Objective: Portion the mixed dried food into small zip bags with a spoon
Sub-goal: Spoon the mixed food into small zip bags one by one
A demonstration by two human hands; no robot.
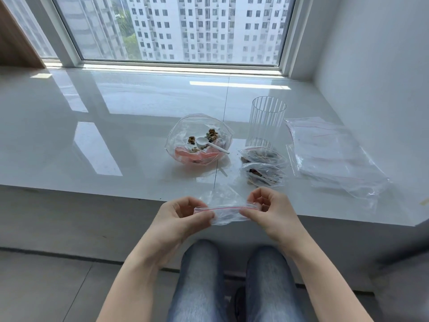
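I see the left hand (180, 217) and right hand (270, 211) pinching the two ends of an empty small zip bag (226, 210) above the sill (116, 147) edge. On the sill, a large open bag (198, 139) holds dried food (212, 134) and a white spoon (209, 143). Two filled bags (263, 168) lie beside a clear ribbed cup (267, 122); empty bags (329, 154) are stacked right.

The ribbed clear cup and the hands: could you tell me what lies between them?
In the head view, two filled small zip bags lie on the sill between the cup and the hands.
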